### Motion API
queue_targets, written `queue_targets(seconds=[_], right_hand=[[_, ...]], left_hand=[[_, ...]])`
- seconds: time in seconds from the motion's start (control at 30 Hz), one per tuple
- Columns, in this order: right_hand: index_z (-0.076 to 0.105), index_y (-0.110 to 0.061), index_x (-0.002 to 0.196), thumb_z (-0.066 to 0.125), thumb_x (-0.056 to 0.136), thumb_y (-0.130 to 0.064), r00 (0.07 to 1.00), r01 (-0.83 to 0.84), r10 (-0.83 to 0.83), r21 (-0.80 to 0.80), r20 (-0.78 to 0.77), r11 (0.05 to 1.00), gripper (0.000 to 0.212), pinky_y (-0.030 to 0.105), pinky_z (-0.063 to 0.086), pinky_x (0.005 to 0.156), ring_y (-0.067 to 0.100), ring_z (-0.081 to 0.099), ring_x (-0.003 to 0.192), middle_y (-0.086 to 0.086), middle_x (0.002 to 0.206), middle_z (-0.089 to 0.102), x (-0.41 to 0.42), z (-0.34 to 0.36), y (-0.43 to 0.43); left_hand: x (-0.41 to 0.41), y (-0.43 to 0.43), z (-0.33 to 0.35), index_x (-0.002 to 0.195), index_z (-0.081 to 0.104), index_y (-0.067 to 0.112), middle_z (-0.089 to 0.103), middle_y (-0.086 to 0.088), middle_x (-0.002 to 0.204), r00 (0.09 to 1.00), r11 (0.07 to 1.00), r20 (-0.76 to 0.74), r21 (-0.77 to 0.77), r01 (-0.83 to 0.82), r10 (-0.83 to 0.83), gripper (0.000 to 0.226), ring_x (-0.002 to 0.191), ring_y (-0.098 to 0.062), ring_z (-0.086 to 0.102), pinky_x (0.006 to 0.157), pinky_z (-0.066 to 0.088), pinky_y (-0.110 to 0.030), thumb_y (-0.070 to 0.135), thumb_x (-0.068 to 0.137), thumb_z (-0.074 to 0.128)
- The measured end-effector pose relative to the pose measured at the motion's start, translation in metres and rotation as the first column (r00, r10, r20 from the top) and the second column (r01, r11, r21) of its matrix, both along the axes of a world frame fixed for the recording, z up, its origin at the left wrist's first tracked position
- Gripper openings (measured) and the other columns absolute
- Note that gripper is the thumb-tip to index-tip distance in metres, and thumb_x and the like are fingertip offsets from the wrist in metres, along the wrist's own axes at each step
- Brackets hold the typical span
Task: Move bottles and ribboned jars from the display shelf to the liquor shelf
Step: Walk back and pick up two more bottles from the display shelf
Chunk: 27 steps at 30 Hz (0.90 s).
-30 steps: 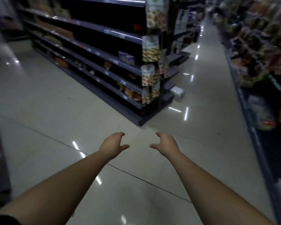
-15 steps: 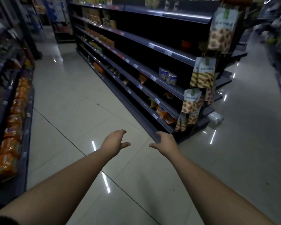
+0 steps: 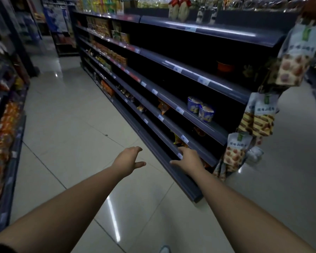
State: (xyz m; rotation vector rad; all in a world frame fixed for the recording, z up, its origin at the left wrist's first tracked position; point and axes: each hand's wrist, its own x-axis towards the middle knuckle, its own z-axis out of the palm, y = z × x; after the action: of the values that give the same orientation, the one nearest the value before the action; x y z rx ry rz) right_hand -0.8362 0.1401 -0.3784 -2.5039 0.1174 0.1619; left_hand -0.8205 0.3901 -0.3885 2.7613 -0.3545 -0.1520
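Note:
My left hand point(image 3: 129, 160) and my right hand point(image 3: 189, 159) reach out in front of me over the tiled floor, both empty with fingers apart. A long dark shelf unit point(image 3: 226, 32) runs along my right side. On its top stand ribboned jars point(image 3: 179, 8) with red bows and two dark bottles point(image 3: 206, 13), far above and beyond my hands. My right hand is level with the lowest shelf edge, close to it.
Two blue cups point(image 3: 201, 108) sit on a middle shelf. Snack bags point(image 3: 257, 119) hang on the unit's end at right. Orange packets point(image 3: 4, 136) fill a low shelf point(image 3: 13, 167) at left. The tiled aisle point(image 3: 71, 115) runs ahead between both units.
The view has swung left and closer to the dark shelf unit, bringing the aisle and its top shelf into sight. Both hands stay held out, empty.

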Motion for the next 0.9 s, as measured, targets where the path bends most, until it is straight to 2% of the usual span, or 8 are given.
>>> queue_targets(seconds=[0.17, 0.3, 0.43, 0.53, 0.63, 0.7, 0.8, 0.9], right_hand=[[0.054, -0.011, 0.146, 0.084, 0.08, -0.045, 0.998, -0.006, 0.005, 0.016, 0.062, 1.0, 0.08, 0.04, 0.053, 0.103, 0.029, 0.061, 0.128, 0.011, 0.14, 0.064, 0.13, 0.015, -0.005], [0.055, -0.008, 0.144, 0.084, 0.082, -0.036, 0.991, -0.034, 0.027, 0.051, 0.134, 0.998, 0.075, 0.035, 0.049, 0.104, 0.028, 0.061, 0.128, 0.011, 0.142, 0.063, 0.223, 0.053, -0.01], [0.058, -0.012, 0.142, 0.085, 0.08, -0.037, 0.971, -0.018, 0.007, 0.047, 0.24, 0.999, 0.072, 0.033, 0.047, 0.103, 0.027, 0.06, 0.129, 0.009, 0.14, 0.065, 0.313, 0.098, -0.019], [0.05, -0.011, 0.15, 0.084, 0.083, -0.037, 0.961, -0.005, -0.003, 0.028, 0.276, 1.0, 0.08, 0.033, 0.042, 0.109, 0.027, 0.057, 0.133, 0.01, 0.148, 0.058, 0.366, 0.126, -0.025], [0.049, -0.011, 0.15, 0.084, 0.082, -0.038, 0.942, 0.039, -0.05, 0.039, 0.331, 0.998, 0.081, 0.037, 0.043, 0.115, 0.026, 0.051, 0.14, 0.009, 0.151, 0.055, 0.418, 0.146, -0.031], [0.053, -0.01, 0.147, 0.085, 0.08, -0.038, 0.922, 0.094, -0.103, 0.04, 0.373, 0.995, 0.08, 0.04, 0.044, 0.113, 0.028, 0.053, 0.138, 0.011, 0.147, 0.059, 0.457, 0.157, -0.033], [0.056, -0.01, 0.144, 0.088, 0.076, -0.038, 0.877, 0.159, -0.168, 0.058, 0.45, 0.986, 0.08, 0.038, 0.044, 0.113, 0.028, 0.057, 0.134, 0.012, 0.143, 0.062, 0.508, 0.18, -0.035], [0.057, -0.008, 0.144, 0.089, 0.076, -0.036, 0.827, 0.224, -0.215, 0.046, 0.519, 0.974, 0.08, 0.035, 0.044, 0.113, 0.025, 0.059, 0.133, 0.011, 0.144, 0.063, 0.557, 0.217, -0.034]], left_hand=[[0.119, -0.015, 0.027, 0.143, 0.049, 0.011, 0.058, -0.01, 0.141, 0.997, 1.0, 0.083, -0.004, 0.008, -0.008, 0.062, 0.129, -0.028, 0.054, 0.104, 0.043, -0.036, 0.039, 0.091, 0.068], [0.215, -0.03, 0.06, 0.136, 0.054, 0.011, 0.063, -0.01, 0.133, 0.992, 1.0, 0.125, 0.012, 0.01, -0.012, 0.056, 0.121, -0.027, 0.059, 0.098, 0.047, -0.036, 0.04, 0.091, 0.069], [0.308, -0.049, 0.1, 0.139, 0.053, 0.011, 0.06, -0.009, 0.138, 0.979, 0.999, 0.202, -0.034, 0.04, -0.032, 0.057, 0.123, -0.027, 0.059, 0.098, 0.048, -0.035, 0.036, 0.091, 0.07], [0.377, -0.057, 0.123, 0.138, 0.053, 0.011, 0.063, -0.011, 0.135, 0.97, 0.997, 0.239, -0.046, 0.055, -0.043, 0.059, 0.116, -0.027, 0.063, 0.093, 0.052, -0.038, 0.039, 0.089, 0.071], [0.445, -0.067, 0.141, 0.139, 0.052, 0.008, 0.062, -0.013, 0.134, 0.954, 0.991, 0.284, -0.058, 0.118, -0.097, 0.06, 0.117, -0.03, 0.062, 0.095, 0.051, -0.042, 0.039, 0.09, 0.07], [0.491, -0.076, 0.155, 0.142, 0.05, 0.008, 0.061, -0.013, 0.137, 0.938, 0.984, 0.319, -0.067, 0.167, -0.138, 0.064, 0.119, -0.03, 0.061, 0.096, 0.051, -0.041, 0.039, 0.09, 0.071], [0.559, -0.085, 0.176, 0.14, 0.053, 0.009, 0.062, -0.013, 0.137, 0.903, 0.964, 0.379, -0.088, 0.252, -0.202, 0.065, 0.124, -0.029, 0.059, 0.101, 0.049, -0.041, 0.04, 0.087, 0.073], [0.628, -0.094, 0.206, 0.133, 0.059, 0.006, 0.067, -0.015, 0.129, 0.841, 0.928, 0.467, -0.1, 0.359, -0.275, 0.064, 0.121, -0.03, 0.062, 0.1, 0.049, -0.039, 0.041, 0.083, 0.077]])
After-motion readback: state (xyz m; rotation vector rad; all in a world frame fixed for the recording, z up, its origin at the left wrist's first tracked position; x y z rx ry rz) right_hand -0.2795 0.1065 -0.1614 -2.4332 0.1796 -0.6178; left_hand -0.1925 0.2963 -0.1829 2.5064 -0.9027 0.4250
